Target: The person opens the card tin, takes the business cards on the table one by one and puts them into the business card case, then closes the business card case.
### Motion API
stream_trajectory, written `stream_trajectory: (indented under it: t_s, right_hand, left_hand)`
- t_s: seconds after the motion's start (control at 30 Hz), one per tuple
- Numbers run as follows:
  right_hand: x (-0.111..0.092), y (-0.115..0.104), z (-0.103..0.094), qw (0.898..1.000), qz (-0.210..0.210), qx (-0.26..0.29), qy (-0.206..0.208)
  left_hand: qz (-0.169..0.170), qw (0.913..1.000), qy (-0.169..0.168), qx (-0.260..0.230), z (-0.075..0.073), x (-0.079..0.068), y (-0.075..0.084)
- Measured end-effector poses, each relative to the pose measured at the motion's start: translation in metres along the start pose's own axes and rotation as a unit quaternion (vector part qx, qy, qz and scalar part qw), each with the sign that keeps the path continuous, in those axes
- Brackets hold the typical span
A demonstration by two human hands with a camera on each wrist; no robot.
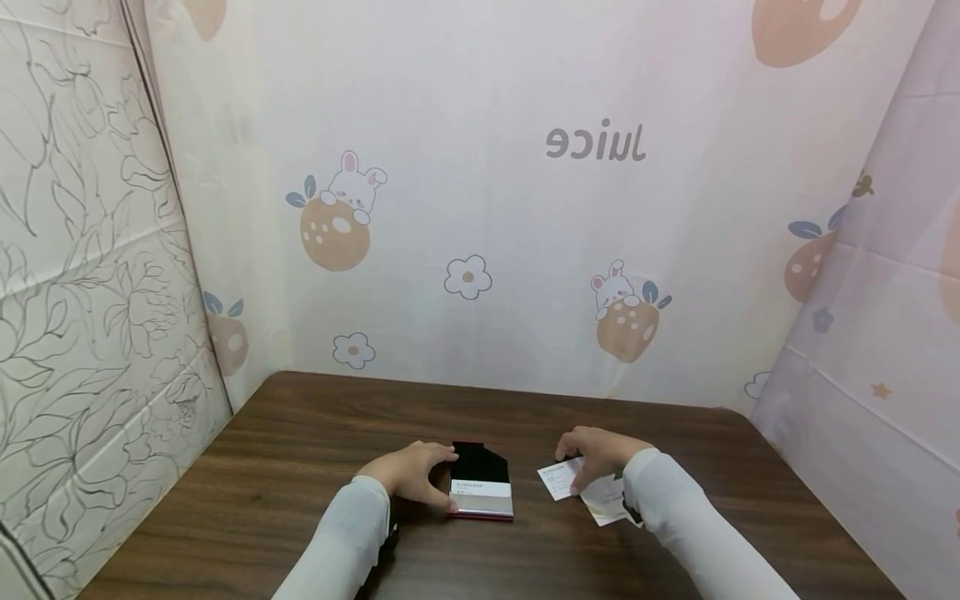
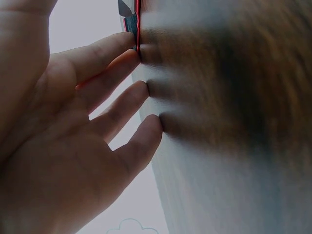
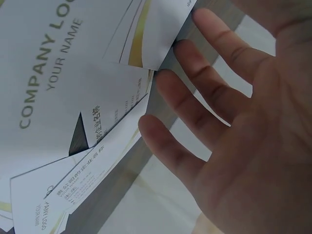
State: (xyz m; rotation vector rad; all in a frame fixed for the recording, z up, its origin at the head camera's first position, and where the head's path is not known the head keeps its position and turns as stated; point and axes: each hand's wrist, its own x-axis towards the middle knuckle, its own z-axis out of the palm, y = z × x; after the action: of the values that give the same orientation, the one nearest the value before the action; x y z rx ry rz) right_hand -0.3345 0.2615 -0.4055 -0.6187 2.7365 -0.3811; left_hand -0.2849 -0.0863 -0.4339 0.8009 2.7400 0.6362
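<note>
A flat card case (image 1: 480,504) lies opened on the dark wood table, its black inner lid tipped back and a white card showing across its silver front. My left hand (image 1: 408,475) touches its left side, thumb by the near corner and forefinger further back. In the left wrist view, two fingertips (image 2: 127,41) meet the red-edged case; the other two rest on the wood. On the right, my right hand (image 1: 603,454) pinches a white business card (image 1: 557,477) between thumb and fingers. Other printed cards (image 1: 603,500) lie beneath that hand, partly hidden; the right wrist view hides the thumb.
The brown wooden table (image 1: 315,425) reaches back to a pale printed curtain (image 1: 480,208) with bunnies, fruit and flowers. A flower-line curtain (image 1: 97,250) closes off the left side, and another pale curtain (image 1: 877,333) hangs on the right.
</note>
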Motion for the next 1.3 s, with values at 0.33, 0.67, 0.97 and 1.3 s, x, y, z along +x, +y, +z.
stream_trajectory:
  t_s: [0.33,0.67,0.97,1.3]
  right_hand:
    - [0.003,-0.004,-0.003,1.000,0.017,-0.016,-0.021]
    - [0.004,-0.001,0.000,1.000,-0.003,0.013,-0.007]
    - [0.002,0.004,0.005,0.999,0.006,0.030,0.013]
    - [-0.002,0.011,0.000,0.996,-0.057,0.058,0.039]
  left_hand:
    - [0.001,1.0000,-0.001,-0.001,0.001,-0.001,0.001]
    - [-0.004,1.0000,0.002,0.003,0.001,-0.001,0.001]
    - [-0.002,1.0000,0.002,0.003,0.001,-0.002,0.001]
    - [0.000,1.0000,0.003,0.002,0.000,-0.001,0.000]
